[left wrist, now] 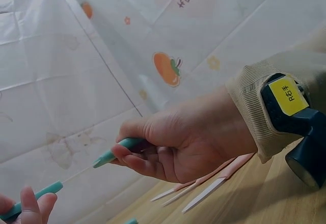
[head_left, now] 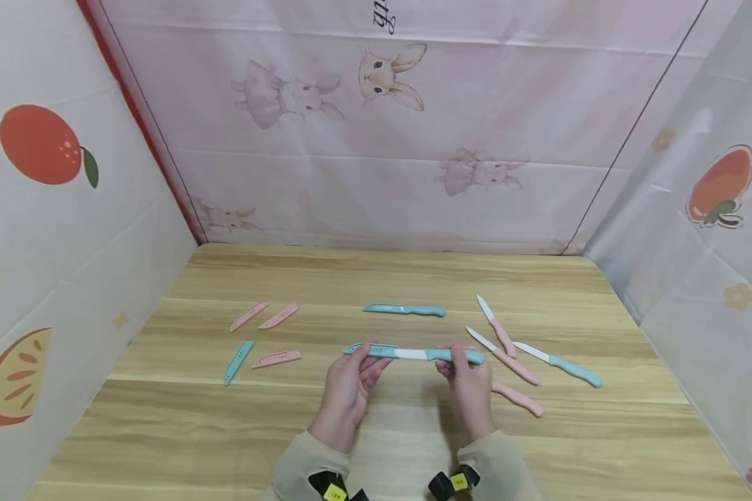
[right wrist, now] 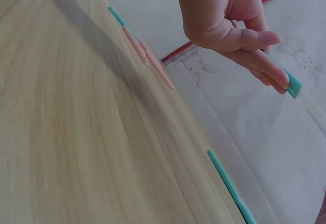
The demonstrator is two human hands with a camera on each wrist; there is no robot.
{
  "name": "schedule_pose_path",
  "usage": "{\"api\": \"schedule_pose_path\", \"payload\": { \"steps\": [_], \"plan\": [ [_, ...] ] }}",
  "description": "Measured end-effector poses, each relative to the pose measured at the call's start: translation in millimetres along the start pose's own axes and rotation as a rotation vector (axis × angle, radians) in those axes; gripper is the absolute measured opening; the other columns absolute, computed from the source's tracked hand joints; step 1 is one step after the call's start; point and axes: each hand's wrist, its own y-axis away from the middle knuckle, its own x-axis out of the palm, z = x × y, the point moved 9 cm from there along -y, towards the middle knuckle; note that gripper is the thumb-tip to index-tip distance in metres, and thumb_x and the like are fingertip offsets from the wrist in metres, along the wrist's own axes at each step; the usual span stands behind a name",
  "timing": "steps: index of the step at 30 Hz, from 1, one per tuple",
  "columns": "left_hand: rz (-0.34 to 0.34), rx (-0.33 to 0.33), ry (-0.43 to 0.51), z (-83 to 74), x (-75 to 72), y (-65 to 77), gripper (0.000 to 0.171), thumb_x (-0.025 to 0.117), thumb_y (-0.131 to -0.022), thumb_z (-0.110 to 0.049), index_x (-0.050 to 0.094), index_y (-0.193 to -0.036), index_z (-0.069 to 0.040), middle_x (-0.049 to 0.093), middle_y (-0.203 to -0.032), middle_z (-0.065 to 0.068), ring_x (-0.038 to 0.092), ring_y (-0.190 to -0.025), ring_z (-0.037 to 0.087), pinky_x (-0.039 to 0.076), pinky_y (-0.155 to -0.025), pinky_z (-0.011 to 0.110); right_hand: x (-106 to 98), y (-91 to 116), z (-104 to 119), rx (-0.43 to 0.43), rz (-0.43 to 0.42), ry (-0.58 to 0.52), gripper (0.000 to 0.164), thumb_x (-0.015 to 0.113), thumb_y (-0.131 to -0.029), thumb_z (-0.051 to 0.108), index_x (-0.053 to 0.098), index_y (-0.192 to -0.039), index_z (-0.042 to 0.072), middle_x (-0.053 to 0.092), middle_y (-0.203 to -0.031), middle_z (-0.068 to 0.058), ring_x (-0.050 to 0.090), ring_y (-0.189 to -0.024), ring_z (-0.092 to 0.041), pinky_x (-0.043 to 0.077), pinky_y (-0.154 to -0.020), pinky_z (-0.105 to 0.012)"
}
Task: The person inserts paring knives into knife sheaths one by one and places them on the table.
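Note:
In the head view my left hand (head_left: 345, 393) pinches a teal blade sheath (head_left: 384, 351) between thumb and fingers. My right hand (head_left: 473, 396) grips the teal handle of a paring knife (head_left: 476, 357). The white blade points left, its front part inside the sheath and a stretch of it bare between the two hands. Both are held above the table, roughly level and in line. In the left wrist view, the right hand's fingers curl round the handle (left wrist: 133, 143). The right wrist view has the left hand's thumb and fingers on the sheath (right wrist: 294, 85).
Behind the hands lies a sheathed teal knife (head_left: 423, 310). On the right are pink-handled knives (head_left: 519, 367) and a bare teal knife (head_left: 574, 370), blades pointing up-left. To the left lie pink sheaths (head_left: 278, 358) and a teal sheath (head_left: 239, 362). Printed cloth walls (head_left: 351, 195) border the wooden table (head_left: 163, 417).

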Motion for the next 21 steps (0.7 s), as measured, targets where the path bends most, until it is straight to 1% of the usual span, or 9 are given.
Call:
{"api": "schedule_pose_path", "payload": {
  "steps": [8, 12, 16, 21],
  "plan": [
    [-0.017, -0.01, 0.008, 1.3, -1.2, 0.6, 0.032, 0.045, -0.088, -0.02, 0.047, -0.111, 0.003, 0.061, -0.091, 0.016, 0.06, -0.081, 0.017, 0.047, -0.058, 0.013, 3.5, 2.7, -1.1, -0.005, -0.003, 0.008, 0.032, 0.059, -0.079, 0.028, 0.048, -0.083, -0.002, 0.058, -0.086, -0.023, 0.058, -0.059, -0.015, 0.051, -0.056, -0.025],
    [-0.019, -0.011, 0.003, 1.5, -0.9, 0.3, 0.032, 0.045, -0.088, -0.021, 0.048, -0.111, 0.003, 0.06, -0.092, 0.016, 0.06, -0.081, 0.017, 0.048, -0.058, 0.013, 5.4, 4.2, 0.7, -0.024, -0.002, 0.026, 0.032, 0.058, -0.079, 0.028, 0.048, -0.082, -0.002, 0.058, -0.085, -0.023, 0.058, -0.058, -0.015, 0.051, -0.056, -0.026],
    [-0.029, -0.018, -0.012, 1.9, -0.7, -0.6, 0.031, 0.045, -0.088, -0.022, 0.049, -0.11, 0.001, 0.06, -0.094, 0.017, 0.06, -0.082, 0.017, 0.048, -0.059, 0.014, 6.4, 4.2, 0.8, -0.029, 0.002, 0.017, 0.031, 0.058, -0.08, 0.028, 0.048, -0.082, -0.001, 0.058, -0.085, -0.023, 0.058, -0.058, -0.015, 0.051, -0.056, -0.026],
    [-0.033, -0.025, -0.018, 2.4, 0.0, -0.9, 0.036, 0.049, -0.086, -0.026, 0.049, -0.11, 0.0, 0.059, -0.096, 0.017, 0.06, -0.084, 0.018, 0.048, -0.06, 0.014, 6.5, 4.0, -0.6, -0.025, -0.003, 0.006, 0.029, 0.058, -0.08, 0.026, 0.047, -0.081, -0.001, 0.058, -0.085, -0.024, 0.057, -0.058, -0.015, 0.051, -0.055, -0.025]
  ]
}}
